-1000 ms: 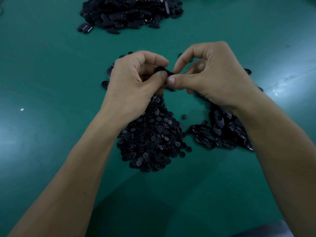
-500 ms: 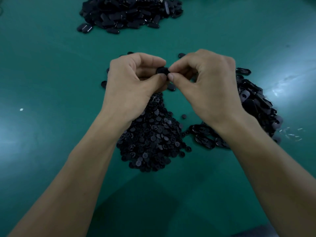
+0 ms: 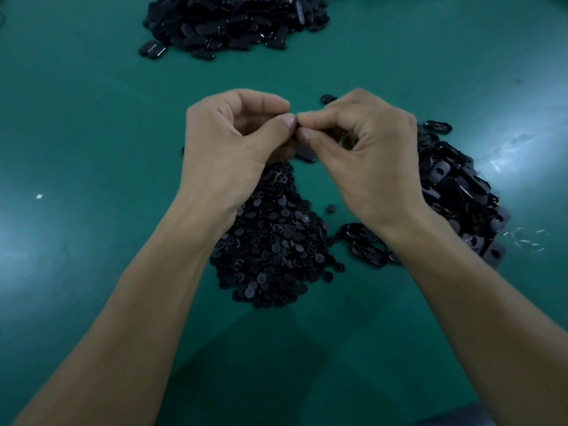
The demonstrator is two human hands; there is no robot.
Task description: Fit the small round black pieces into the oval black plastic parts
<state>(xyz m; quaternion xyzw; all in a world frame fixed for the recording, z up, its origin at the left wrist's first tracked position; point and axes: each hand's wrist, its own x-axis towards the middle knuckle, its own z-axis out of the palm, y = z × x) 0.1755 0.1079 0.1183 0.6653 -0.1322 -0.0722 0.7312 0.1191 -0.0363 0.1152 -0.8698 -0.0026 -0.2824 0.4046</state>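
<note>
The left hand (image 3: 233, 142) and right hand (image 3: 362, 149) are pinching a nearly hidden black piece (image 3: 296, 130) between meeting fingertips (image 3: 287, 120). At 6 o'clock round pieces (image 3: 276, 247) are lying heaped; oval parts (image 3: 455, 186) at 4 o'clock, another heap (image 3: 233, 23) at 12.

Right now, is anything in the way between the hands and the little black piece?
No, nothing visible. The left hand and right hand both pinch the black piece, their tips meeting around it, so only a dark sliver shows.
</note>
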